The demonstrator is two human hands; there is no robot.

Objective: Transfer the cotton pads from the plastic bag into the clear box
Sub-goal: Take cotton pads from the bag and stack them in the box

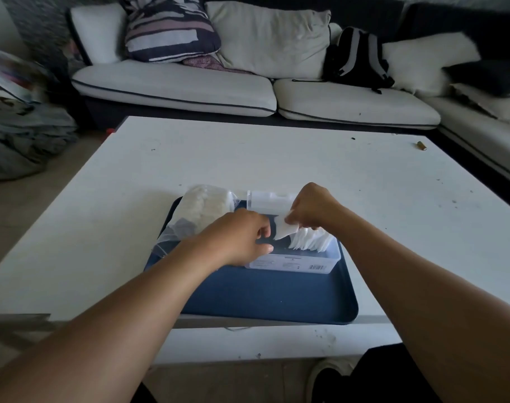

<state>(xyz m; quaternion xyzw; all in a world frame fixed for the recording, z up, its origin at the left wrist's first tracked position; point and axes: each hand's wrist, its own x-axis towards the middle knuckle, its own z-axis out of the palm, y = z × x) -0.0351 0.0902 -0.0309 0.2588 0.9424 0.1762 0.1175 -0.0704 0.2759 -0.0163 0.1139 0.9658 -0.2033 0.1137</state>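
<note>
Your right hand [312,207] pinches white square cotton pads [285,228] over clear plastic box [320,264], part-filled; left hand [242,237] curled, grip unclear; crinkly plastic bag [201,207] approx. half full.

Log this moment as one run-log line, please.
stage: filling clear box | right hand: pinches cotton pad over box | left hand: at box's left end | plastic bag: pads remain | on blue tray

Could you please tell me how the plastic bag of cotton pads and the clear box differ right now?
The crinkly clear plastic bag is soft and bulging with pads; the rigid rectangular clear box holds one row at its right end. The bag lies at the blue tray's far left, the box right of it. The box bears a barcode label. Both are see-through.
</note>
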